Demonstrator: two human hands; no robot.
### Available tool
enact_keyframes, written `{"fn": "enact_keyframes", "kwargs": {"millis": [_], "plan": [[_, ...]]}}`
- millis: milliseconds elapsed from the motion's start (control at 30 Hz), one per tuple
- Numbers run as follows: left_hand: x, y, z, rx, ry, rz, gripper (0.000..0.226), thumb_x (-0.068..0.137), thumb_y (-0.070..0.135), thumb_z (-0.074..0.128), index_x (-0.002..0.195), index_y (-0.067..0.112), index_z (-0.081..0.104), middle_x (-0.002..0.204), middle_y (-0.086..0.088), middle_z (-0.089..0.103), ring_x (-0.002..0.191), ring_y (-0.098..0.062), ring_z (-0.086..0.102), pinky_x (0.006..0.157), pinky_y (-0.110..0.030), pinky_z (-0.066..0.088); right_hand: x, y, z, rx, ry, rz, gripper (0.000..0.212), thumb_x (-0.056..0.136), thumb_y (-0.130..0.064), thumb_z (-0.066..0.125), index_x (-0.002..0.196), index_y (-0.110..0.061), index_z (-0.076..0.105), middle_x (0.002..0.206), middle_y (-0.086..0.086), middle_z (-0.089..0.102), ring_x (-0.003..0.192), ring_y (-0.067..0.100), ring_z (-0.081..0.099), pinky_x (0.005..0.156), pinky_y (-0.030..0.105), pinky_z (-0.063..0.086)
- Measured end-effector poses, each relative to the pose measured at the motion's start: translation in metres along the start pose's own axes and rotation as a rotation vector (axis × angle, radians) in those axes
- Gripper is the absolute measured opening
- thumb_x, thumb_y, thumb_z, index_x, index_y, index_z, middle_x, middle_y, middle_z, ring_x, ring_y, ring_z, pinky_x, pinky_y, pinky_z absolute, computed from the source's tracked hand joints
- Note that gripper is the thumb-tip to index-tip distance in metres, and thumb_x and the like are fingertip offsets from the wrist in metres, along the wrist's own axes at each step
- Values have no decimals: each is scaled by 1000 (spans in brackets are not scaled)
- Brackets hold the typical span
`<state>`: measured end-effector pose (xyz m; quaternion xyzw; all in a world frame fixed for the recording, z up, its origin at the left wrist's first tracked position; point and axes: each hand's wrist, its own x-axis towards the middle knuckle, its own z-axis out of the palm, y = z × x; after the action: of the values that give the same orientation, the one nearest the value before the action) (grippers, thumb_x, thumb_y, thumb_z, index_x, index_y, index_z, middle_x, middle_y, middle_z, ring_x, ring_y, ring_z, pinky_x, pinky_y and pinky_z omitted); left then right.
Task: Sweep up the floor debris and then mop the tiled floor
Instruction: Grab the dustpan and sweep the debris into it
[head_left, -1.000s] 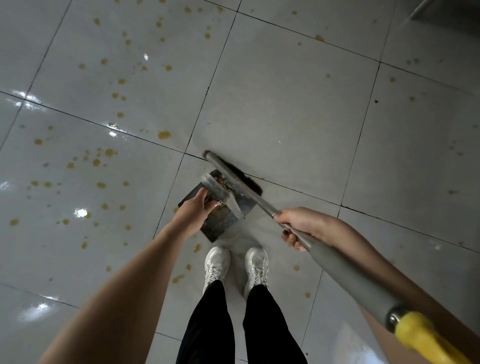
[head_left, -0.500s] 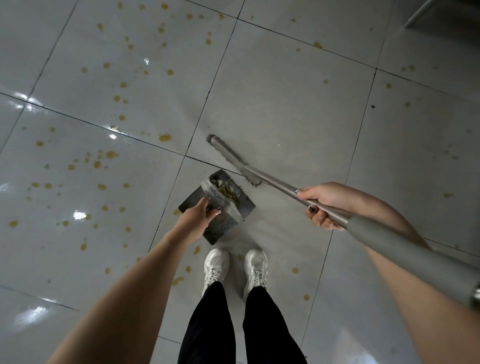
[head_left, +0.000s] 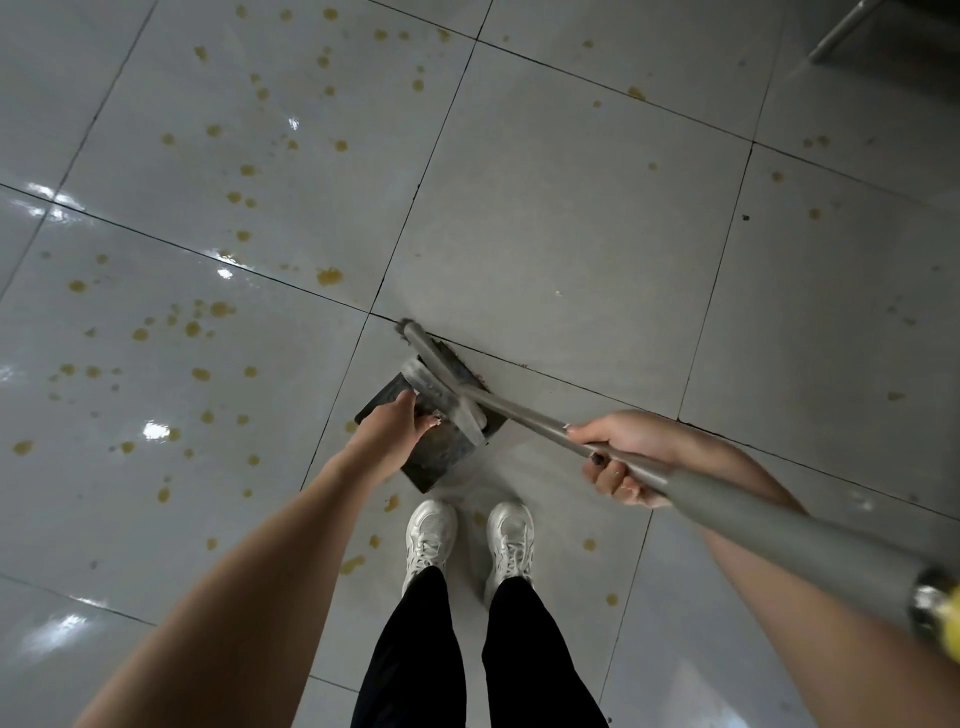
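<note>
Both hands busy: left hand (head_left: 393, 432) grips dustpan (head_left: 441, 463), right hand (head_left: 626, 457) grips broom (head_left: 524, 419) at its mouth; sweeping looks near done, yellow stains (head_left: 330, 276) across floor (head_left: 571, 208) unmopped.

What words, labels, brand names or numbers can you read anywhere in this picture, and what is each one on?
None can be read.
The broom handle, the dustpan and the floor tiles carry no visible text.
Any marking on the white shoes is too small to tell.
</note>
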<state>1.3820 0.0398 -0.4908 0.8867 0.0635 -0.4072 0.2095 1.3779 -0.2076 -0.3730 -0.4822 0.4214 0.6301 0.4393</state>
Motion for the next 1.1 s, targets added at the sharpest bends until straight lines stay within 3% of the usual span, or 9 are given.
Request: {"fn": "enact_keyframes", "kwargs": {"millis": [167,333,500,567,633,700,800,967,1100], "plan": [[-5,4,1,76,27,13,35,94,35,49,111,4,47,97,-13,63,80,-24,56,65,-31,40,-24,0,-25,101,1,-47,31,99,-35,39,74,-16,37,42,-4,34,22,2,31,23,10,24],[-12,1,6,96,0,25,36,93,34,51,114,5,47,100,-11,63,81,-20,54,68,-30,41,-28,2,-30,-40,106,-108,20,98,-39,38,84,-25,41,61,-2,28,25,3,31,24,10,26],[-17,-1,14,89,25,-3,31,93,36,51,105,7,48,72,3,51,61,-11,46,52,-26,33,-10,1,-2,-188,249,-252,10,101,-25,37,109,-23,42,61,3,36,20,4,34,29,7,30],[-19,-2,16,77,38,-17,30,93,37,51,103,9,47,67,6,47,57,-6,42,46,-23,28,3,0,14,-215,248,-249,11,101,-23,37,101,-14,42,61,4,37,19,4,35,29,7,31],[-20,-4,19,59,48,-22,30,93,38,51,104,11,46,67,7,48,57,-5,43,45,-22,27,12,1,24,-204,206,-178,27,101,-25,38,80,-8,42,59,2,38,19,3,35,28,6,29],[-20,-6,21,50,65,-31,33,93,40,50,107,10,46,67,6,48,57,-6,44,44,-22,27,11,2,22,-156,153,-114,34,101,-30,37,71,-12,39,51,-1,40,19,3,34,27,7,26],[-20,-8,18,42,76,-40,36,92,40,50,111,9,46,70,5,50,61,-9,49,49,-22,34,-5,3,0,-101,127,-108,15,100,-33,39,93,-20,40,52,-3,36,21,2,34,24,9,26],[-28,-18,7,128,-8,-61,34,93,38,50,107,7,48,96,-9,65,87,-24,62,74,-35,48,-22,6,-21,-76,149,-184,16,99,-33,40,109,-22,34,60,-2,30,23,2,33,25,9,26],[-37,-30,-17,43,-42,-90,25,95,32,48,100,8,46,89,-7,60,83,-22,61,68,-30,50,-21,7,-20,-27,203,-291,8,100,-29,38,103,-25,44,60,0,33,23,3,33,27,8,26]]}}
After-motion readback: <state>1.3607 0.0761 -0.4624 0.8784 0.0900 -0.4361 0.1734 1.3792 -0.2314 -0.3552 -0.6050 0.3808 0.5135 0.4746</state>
